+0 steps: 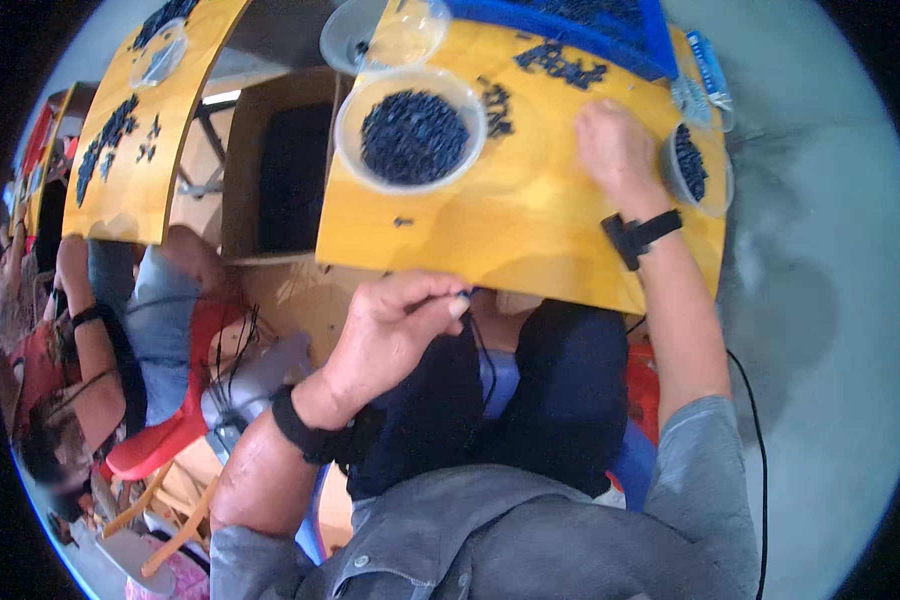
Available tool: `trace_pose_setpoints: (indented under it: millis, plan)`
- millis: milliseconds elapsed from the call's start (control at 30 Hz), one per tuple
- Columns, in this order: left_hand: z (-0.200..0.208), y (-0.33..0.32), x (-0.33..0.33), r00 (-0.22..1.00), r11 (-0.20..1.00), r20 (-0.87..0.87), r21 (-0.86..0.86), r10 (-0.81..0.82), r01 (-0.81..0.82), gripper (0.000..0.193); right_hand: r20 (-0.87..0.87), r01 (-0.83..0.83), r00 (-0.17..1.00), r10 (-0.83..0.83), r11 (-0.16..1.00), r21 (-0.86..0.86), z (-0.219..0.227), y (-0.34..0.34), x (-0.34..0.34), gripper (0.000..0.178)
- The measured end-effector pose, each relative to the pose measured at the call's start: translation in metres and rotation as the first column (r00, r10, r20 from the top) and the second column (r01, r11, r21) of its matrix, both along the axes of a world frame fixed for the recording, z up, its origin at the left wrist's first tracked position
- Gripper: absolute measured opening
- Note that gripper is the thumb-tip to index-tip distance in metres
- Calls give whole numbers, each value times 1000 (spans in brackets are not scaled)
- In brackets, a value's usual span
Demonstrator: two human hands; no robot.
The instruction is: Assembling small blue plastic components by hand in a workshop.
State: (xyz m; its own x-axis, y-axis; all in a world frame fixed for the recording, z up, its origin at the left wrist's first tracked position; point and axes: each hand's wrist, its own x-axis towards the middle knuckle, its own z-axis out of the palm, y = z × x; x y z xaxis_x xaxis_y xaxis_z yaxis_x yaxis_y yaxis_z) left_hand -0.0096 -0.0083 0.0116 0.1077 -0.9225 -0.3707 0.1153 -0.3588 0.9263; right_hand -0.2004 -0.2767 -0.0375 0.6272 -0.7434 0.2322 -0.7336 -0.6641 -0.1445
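Observation:
My left hand [395, 320] is closed in a pinch just off the near edge of the yellow table [530, 230]. A small dark piece [464, 295] shows between its thumb and forefinger, too small to name more exactly. Over the right part of the table is my right hand [615, 145], its fingers curled together; what they hold, if anything, is hidden. Loose black pieces [560, 65] lie beyond it, and a round clear tub [715, 185] of small dark pieces stands to its right. A larger translucent bowl [345, 140] holds many black pieces.
A blue tray [665, 40] of black pieces stands at the back, beside a blue-and-white packet [708, 70]. Another clear bowl [335, 35] is behind the large one. An open cardboard box [245, 190] separates my table from a second table [160, 110], where another person sits.

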Motion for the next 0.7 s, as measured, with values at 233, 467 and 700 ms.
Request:
trace_pose_setpoints:
  millis: [233, 467, 700]
  plan:
    - [2, -1, -1, 997, 980, -67, -194, 41, -53, 13, 549, -181, 814, -190, 815, 550, 47, 59, 12, 15]
    - [8, 3, -2, 992, 984, -108, -160, 65, -82, 14, 578, -442, 793, -192, 472, 763, 86, 139, 20, 11]
    - [12, 3, -3, 991, 989, -129, -138, 38, -56, 13, 602, -507, 774, -196, 378, 775, 100, 162, 24, 8]
